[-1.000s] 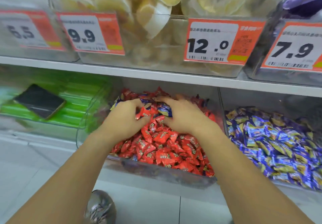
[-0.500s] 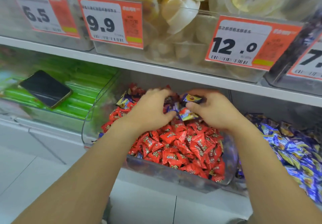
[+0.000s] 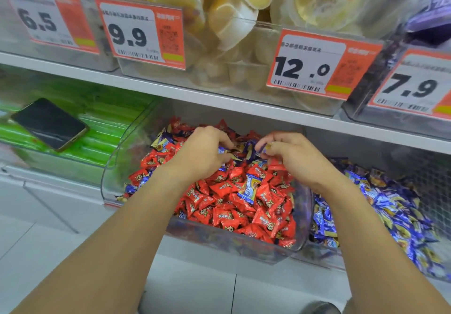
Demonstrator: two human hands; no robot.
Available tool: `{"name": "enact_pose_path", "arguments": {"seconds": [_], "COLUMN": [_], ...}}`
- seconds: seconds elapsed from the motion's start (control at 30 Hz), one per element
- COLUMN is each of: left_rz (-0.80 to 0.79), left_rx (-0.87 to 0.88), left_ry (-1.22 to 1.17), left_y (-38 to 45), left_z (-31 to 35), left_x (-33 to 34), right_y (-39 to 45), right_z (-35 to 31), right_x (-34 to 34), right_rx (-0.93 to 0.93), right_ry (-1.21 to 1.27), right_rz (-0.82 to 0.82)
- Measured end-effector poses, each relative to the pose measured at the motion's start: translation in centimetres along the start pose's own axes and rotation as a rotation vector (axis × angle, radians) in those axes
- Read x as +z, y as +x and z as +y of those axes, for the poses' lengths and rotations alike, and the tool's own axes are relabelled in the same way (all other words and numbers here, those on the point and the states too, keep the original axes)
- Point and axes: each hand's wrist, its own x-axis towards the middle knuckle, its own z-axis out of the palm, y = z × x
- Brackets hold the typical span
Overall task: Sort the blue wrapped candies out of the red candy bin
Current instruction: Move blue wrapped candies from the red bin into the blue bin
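Blue candies (image 3: pixel 251 190) among red, phone (image 3: pixel 49 122) left

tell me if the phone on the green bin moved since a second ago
No. The phone lies on the same spot of the green bin; only the camera shifted.

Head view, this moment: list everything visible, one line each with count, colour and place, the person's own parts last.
red candies: a heap, red, centre clear bin
stray blue candies: several, blue, among the red ones and near the fingers
clear bin: one, transparent, lower shelf centre
blue candies: a heap, blue and yellow, bin to the right
green packs: many, green, bin to the left
phone: one, black, lying on the green packs
jelly cups: many, pale yellow, upper shelf bins
price tags: four, orange and white, upper bin fronts
shelf: one, white edge, between rows
left hand: fingers curled, digging in the red heap; grip unclear
right hand: pinches a blue candy
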Motion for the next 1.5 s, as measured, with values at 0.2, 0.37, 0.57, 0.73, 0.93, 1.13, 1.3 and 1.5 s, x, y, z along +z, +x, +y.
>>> {"name": "enact_pose_path", "arguments": {"seconds": [0.2,0.37,0.57,0.73,0.93,1.13,1.3,1.5], "left_rz": [0.038,-0.015,-0.188,-0.1,0.1,0.034,-0.155,-0.282], "left_rx": [0.029,0.125,0.231,0.216,-0.05,-0.099,-0.095,-0.074], "left_ry": [-0.108,-0.226,0.02,-0.005,-0.21,-0.093,0.111,0.13], "left_y": [-1.0,-2.4,-3.4,-3.0,-1.5,2.2,2.9,2.3], "left_z": [0.7,2.4,2.9,2.5,0.2,-0.9,-1.3,-1.3], "left_x": [-1.1,-0.8,1.3,0.5,-2.1,0.1,1.8,0.3], "right_y": [-0.1,0.5,0.5,2.9,4.6,4.8,3.8,3.1], "right_z": [0.6,0.8,0.3,1.0,0.6,0.7,0.4,0.8], "right_x": [-0.1,-0.4,-1.0,-1.0,-0.5,-0.8,-1.6,-1.8], "right_rx": [-0.196,-0.103,-0.1,-0.026,0.018,-0.021,-0.024,-0.007], "right_ry": [-0.22,-0.193,-0.479,-0.692,-0.931,-0.782,-0.649,-0.797], "right_rz": [0.132,0.217,0.198,0.07,-0.101,-0.042,-0.048,-0.286]}}
